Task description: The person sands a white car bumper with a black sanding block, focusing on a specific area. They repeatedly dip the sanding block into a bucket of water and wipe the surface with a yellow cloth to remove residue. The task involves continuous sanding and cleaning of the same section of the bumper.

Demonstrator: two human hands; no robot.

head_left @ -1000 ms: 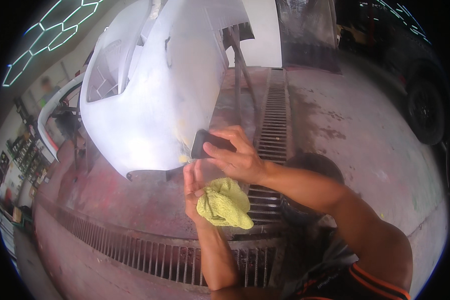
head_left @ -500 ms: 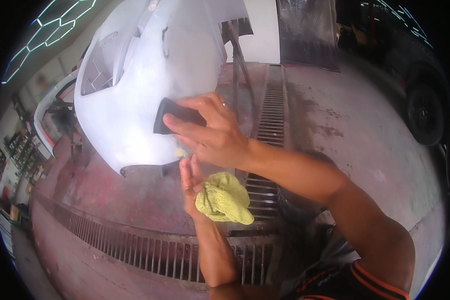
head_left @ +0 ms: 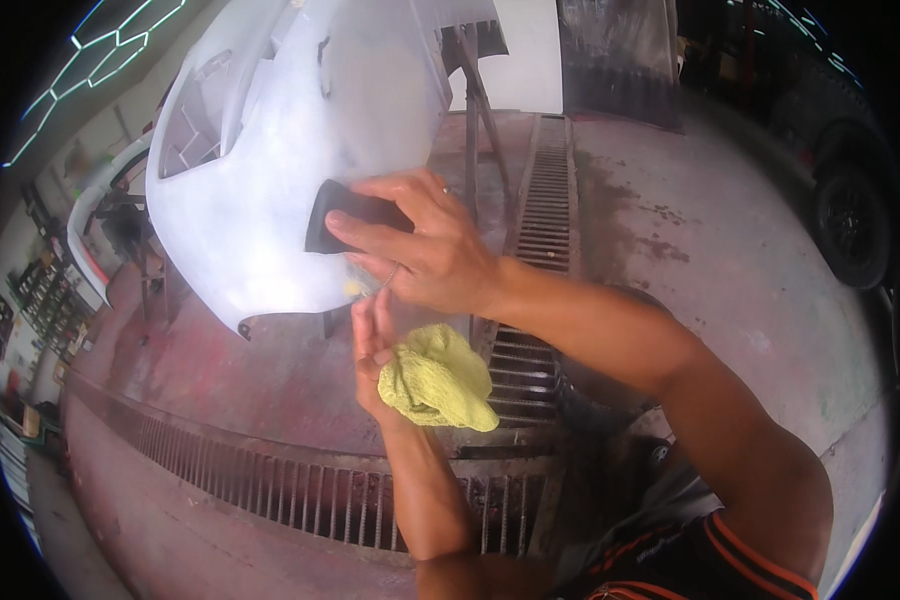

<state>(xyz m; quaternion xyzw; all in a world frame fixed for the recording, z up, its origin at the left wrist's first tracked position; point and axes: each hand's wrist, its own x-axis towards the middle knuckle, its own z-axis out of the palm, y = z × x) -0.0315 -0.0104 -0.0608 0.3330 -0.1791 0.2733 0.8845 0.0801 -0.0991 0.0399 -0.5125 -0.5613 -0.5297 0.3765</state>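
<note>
A white, primed car bumper (head_left: pixel 235 235) stands in front of me, with a duller grey patch on its upper right side. My right hand (head_left: pixel 440 245) grips a dark sanding block (head_left: pixel 322 218), which lies against the bumper's surface near its lower right edge. Beneath it, my left hand (head_left: pixel 370 345) has its fingertips raised to the bumper's lower edge, beside a small yellowish spot. A crumpled yellow-green cloth (head_left: pixel 437 380) is tucked in the left hand, covering much of the palm. The right hand hides part of the block and the panel behind it.
Dark stand legs (head_left: pixel 482 110) support the bumper. A floor grate (head_left: pixel 542 200) runs away on the right, and another grate (head_left: pixel 290 490) crosses nearer me. A dark vehicle's wheel (head_left: pixel 852 225) is at far right. Shelves with bottles (head_left: pixel 55 310) line the left wall.
Both hands and the bumper appear slightly higher in the picture, as the view has shifted a little. The block stays at about the same place on the bumper; both grips look unchanged.
</note>
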